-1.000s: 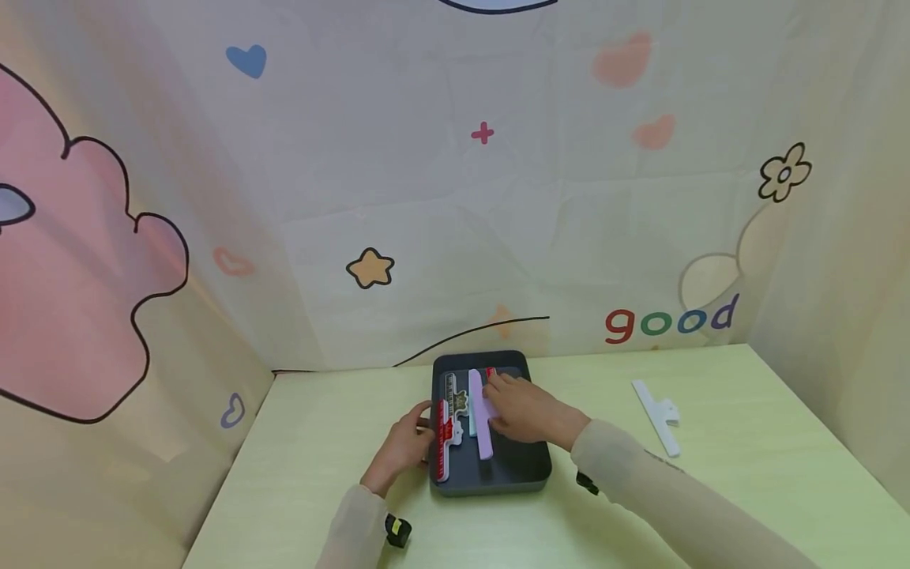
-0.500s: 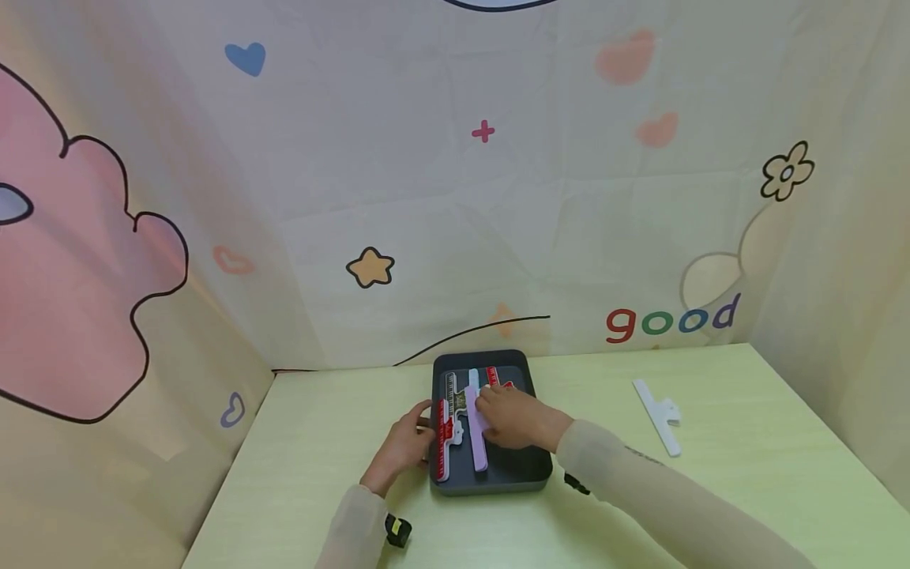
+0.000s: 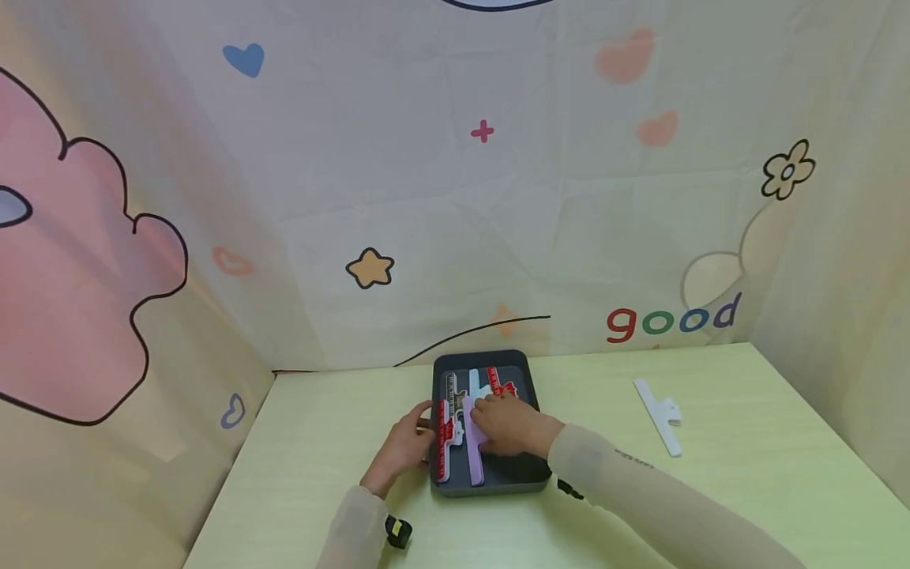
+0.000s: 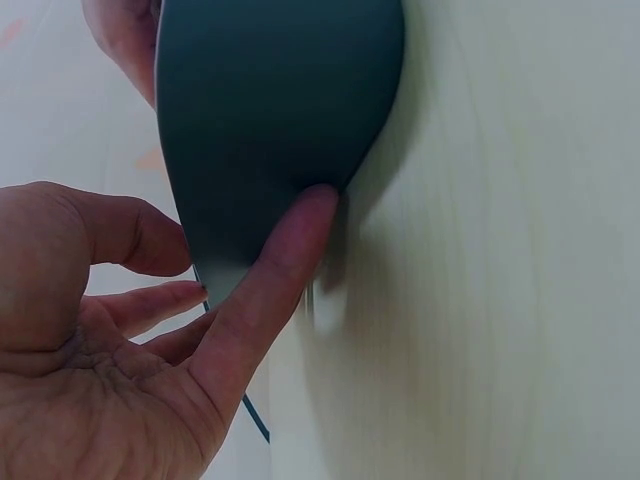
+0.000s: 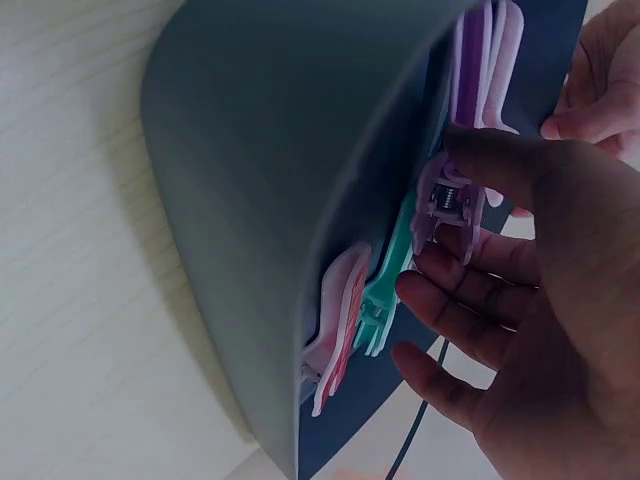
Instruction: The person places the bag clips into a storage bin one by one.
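My right hand (image 3: 512,424) pinches a long purple spring clip (image 3: 475,466) inside a dark grey tray (image 3: 490,489). In the right wrist view, thumb and fingertips sit on either side of the clip's spring handle (image 5: 447,200). Along the tray's left side lie a red clip (image 3: 444,458) and a dark patterned clip (image 3: 451,386). A light blue clip (image 3: 474,381) and another red clip (image 3: 492,374) lie farther back, partly covered by the right hand. My left hand (image 3: 404,442) steadies the tray from the left, fingertips touching its outer wall (image 4: 270,100).
A white clip (image 3: 661,419) lies on the pale table (image 3: 320,411) to the right of the tray. A printed curtain (image 3: 426,197) hangs behind the table and along both sides.
My right hand has drawn the purple clip toward the tray's near edge and slightly left, uncovering the blue clip and the back red clip. The left hand stays at the tray.
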Tool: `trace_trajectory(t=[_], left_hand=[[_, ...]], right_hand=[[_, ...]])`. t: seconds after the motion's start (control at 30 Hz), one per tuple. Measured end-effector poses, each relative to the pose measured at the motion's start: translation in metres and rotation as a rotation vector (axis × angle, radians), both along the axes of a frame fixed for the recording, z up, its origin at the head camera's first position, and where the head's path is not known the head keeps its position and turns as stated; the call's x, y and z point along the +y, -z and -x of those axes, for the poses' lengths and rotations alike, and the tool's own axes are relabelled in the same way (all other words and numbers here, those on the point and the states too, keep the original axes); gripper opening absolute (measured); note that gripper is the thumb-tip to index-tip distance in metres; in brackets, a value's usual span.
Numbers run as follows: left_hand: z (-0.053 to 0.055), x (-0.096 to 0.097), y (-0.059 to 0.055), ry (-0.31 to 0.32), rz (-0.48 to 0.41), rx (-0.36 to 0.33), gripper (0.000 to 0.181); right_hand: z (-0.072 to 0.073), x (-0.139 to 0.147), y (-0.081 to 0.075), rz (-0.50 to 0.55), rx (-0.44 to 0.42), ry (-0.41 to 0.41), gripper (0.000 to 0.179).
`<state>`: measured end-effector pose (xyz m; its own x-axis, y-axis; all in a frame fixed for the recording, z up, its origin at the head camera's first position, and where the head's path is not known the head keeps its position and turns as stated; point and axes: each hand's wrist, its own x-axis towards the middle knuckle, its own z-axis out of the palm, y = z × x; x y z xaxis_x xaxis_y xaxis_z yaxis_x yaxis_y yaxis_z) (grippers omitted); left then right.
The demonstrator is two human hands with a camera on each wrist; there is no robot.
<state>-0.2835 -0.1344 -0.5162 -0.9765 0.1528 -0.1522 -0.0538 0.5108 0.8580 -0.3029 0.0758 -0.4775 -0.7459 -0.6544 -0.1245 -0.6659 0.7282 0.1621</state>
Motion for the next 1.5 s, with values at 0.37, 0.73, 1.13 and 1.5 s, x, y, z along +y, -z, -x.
trace_trajectory(t=[0.37,0.73,1.13,1.5], left_hand=[[0.001,0.000,0.000,0.007,-0.013,0.000,0.059],[0.002,-0.001,0.000,-0.003,-0.007,0.001,0.060],[0.001,-0.001,0.000,-0.005,-0.003,0.000,0.061],[-0.001,0.001,0.000,0.000,-0.002,0.008,0.060]], right_hand=[[-0.004,0.004,-0.007,-0.011,0.043,-0.031,0.051],[-0.010,0.014,-0.023,0.089,0.105,-0.026,0.055],[-0.014,0.038,-0.034,0.260,0.112,0.050,0.050],[-0.020,0.073,-0.043,0.348,0.138,0.117,0.050]])
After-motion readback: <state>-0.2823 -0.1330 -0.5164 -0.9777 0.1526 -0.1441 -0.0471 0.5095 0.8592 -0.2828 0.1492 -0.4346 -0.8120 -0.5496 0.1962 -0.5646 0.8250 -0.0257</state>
